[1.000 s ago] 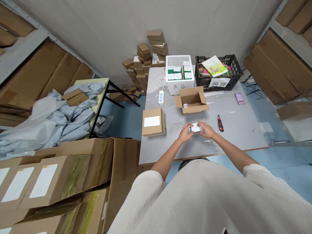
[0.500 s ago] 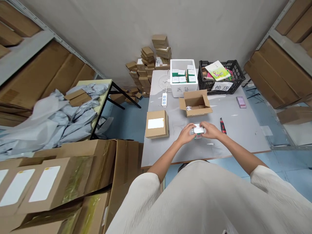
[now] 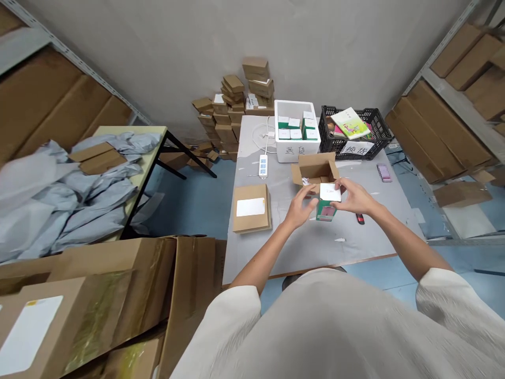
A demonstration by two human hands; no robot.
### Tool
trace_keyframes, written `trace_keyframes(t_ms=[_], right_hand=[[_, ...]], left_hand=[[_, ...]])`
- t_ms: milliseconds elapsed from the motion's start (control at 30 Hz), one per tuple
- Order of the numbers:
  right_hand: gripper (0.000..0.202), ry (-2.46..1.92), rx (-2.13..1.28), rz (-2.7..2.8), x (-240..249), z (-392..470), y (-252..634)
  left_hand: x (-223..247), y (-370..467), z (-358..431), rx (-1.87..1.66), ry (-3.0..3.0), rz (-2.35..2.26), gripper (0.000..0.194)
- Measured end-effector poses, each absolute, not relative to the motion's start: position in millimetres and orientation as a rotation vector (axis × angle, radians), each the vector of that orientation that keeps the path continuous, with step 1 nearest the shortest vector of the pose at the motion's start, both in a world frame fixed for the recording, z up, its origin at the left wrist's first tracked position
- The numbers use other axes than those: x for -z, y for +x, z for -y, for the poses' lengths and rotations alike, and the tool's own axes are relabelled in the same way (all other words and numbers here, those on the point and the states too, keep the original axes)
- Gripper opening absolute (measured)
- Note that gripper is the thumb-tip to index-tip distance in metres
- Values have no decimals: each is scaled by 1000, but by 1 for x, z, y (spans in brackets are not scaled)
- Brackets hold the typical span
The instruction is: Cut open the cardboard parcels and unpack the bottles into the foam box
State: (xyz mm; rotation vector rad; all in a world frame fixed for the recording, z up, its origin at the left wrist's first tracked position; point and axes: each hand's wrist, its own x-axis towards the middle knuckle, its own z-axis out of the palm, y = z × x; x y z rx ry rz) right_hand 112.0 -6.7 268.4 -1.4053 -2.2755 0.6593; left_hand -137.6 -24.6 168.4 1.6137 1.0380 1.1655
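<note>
green-topped box point(image 3: 327, 206) sits between the hands point(image 3: 355, 198).

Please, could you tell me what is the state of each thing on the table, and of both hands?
Green-and-white box: upright, closed, held.
Right hand: gripping the box.
Left hand: open, beside it.
Small carton: flaps open.
Labelled carton: closed.
White bin: open, holding boxes.
Black crate: open, filled.
Knife: partly hidden, blade unclear.
</note>
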Motion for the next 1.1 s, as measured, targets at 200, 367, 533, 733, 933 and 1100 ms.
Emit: trace_keyframes(t_ms=[200, 367, 533, 733, 933, 1100], right_hand=[[48, -1384, -502, 2170, -298, -56, 128], [51, -1308, -433, 2117, -304, -144, 135], [51, -1230, -378, 2053, -292, -254, 123], [49, -1198, -333, 1998, -277, -375, 79], [46, -1227, -321, 1984, -250, -469, 24], [50, -1254, -335, 2080, -206, -517, -1]], left_hand=[[-140, -145, -12, -1242, 1427, -1234, 35], [-121, -141, -42, -1124, 1546, -1371, 25], [-105, -135, -71, -946, 1746, -1473, 27], [-88, -138, -92, -778, 1837, -1433, 32], [-78, -150, -94, -663, 1901, -1370, 33], [-76, -157, -96, -656, 1953, -1340, 32]])
